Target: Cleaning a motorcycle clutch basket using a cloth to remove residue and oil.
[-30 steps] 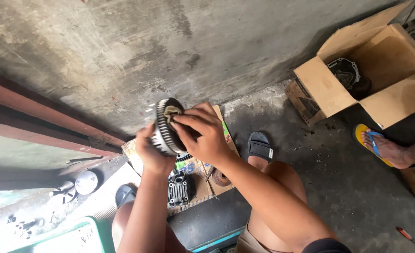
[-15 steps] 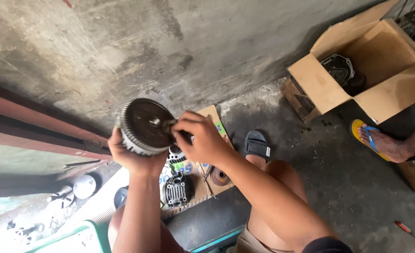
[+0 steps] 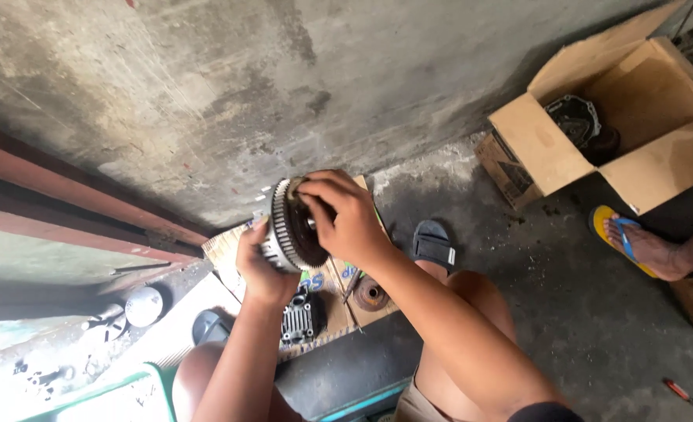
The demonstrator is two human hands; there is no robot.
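Head cam, looking down past my knees: my left hand grips the toothed gear drum from below and behind, fingers wrapped round its ribbed rim, holding it up in the air over the cardboard sheet, drum tilted on edge w/ its dark open face toward my right side. My right hand sits on that open face, fingers bent and closed over the top edge and into the hub, thumb down the front; what exactly the fingertips pinch inside I can't tell. Under the drum, on the cardboard: a small finned metal block, a rusty round disc part and a thin tool lying beside it. Cardboard lies on the concrete floor, hard against the stained concrete wall. My right foot in a black sandal is just right of the cardboard; another dark sandal shows left of my left knee. Far left, a round silver cap-like piece near the reddish metal rail. Top right, an open cardboard box w/ a dark metal part inside. Another person's foot in a yellow flip-flop is at right, well apart from me. Red-handled screwdriver lies bottom right on the floor.
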